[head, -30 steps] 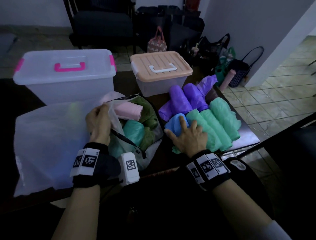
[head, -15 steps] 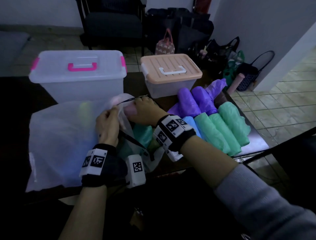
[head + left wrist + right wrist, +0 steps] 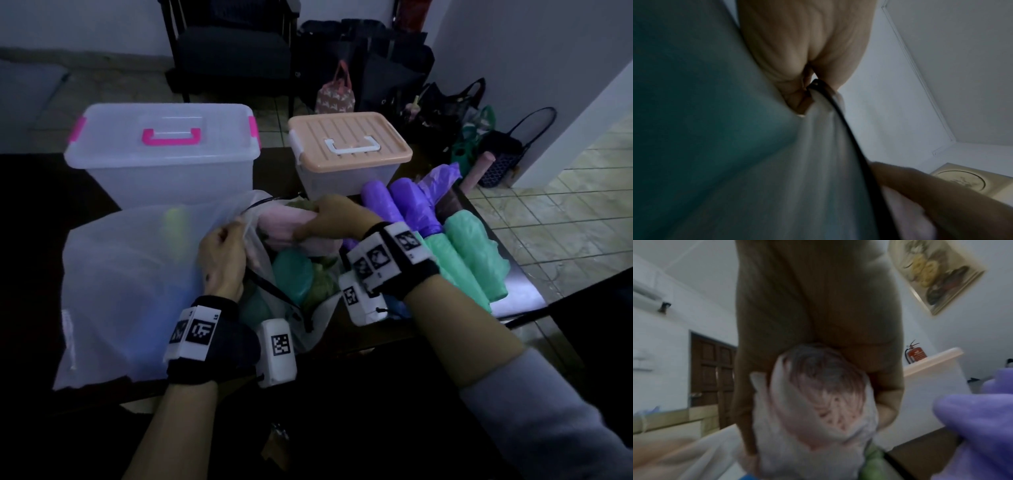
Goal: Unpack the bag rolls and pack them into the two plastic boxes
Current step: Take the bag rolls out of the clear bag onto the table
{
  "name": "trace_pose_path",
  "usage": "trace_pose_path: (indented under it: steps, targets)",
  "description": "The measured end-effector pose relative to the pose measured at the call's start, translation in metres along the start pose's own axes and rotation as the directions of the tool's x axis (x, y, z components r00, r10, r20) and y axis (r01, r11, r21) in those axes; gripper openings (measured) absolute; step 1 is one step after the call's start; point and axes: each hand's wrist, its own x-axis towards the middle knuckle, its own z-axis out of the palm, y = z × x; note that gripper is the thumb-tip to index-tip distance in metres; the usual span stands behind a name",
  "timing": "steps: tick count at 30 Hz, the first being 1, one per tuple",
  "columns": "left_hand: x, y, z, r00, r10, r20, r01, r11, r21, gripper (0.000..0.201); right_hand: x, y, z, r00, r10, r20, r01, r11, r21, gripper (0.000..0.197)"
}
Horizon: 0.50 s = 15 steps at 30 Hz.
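Now the right hand is wrapping its fingers round the pink roll, lying sideways under it, while the left hand is pinching the bag edge.

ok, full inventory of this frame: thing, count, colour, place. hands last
mesh bag: one, white with black drawstring, table front left, mouth open
pink roll: one, at the bag mouth
rolls inside the bag: teal and olive green, count unclear
large box: one, clear with pink handle and latches, lid on, back left
small box: one, clear with peach lid and white handle, lid on, back centre
purple rolls: at least two, table right
mint green rolls: about three, right edge of table
bags: several, dark, on floor behind
chair: one, dark, behind
left hand: grip on the bag's rim
right hand: grip round the pink roll
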Motion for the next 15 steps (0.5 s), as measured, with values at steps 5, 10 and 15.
trace_pose_path:
  steps: [5, 10, 15]
  targets:
    - [0.004, -0.004, -0.002, 1.0, -0.001, 0.002, 0.001, 1.0, 0.004, 0.025, -0.025, 0.051, -0.037, 0.991, 0.126, -0.044, -0.12, 0.985, 0.123, 0.052]
    - [0.006, -0.006, 0.001, 1.0, -0.003, -0.018, 0.002, 1.0, -0.017, 0.029, -0.025, 0.102, -0.053, 0.874, 0.398, -0.279, -0.337, 0.909, 0.244, 0.057]
    - [0.006, -0.007, 0.002, 1.0, -0.004, -0.006, 0.004, 0.999, -0.043, 0.032, -0.009, 0.128, -0.037, 0.739, 0.523, -0.424, -0.433, 0.852, 0.294, 0.064]
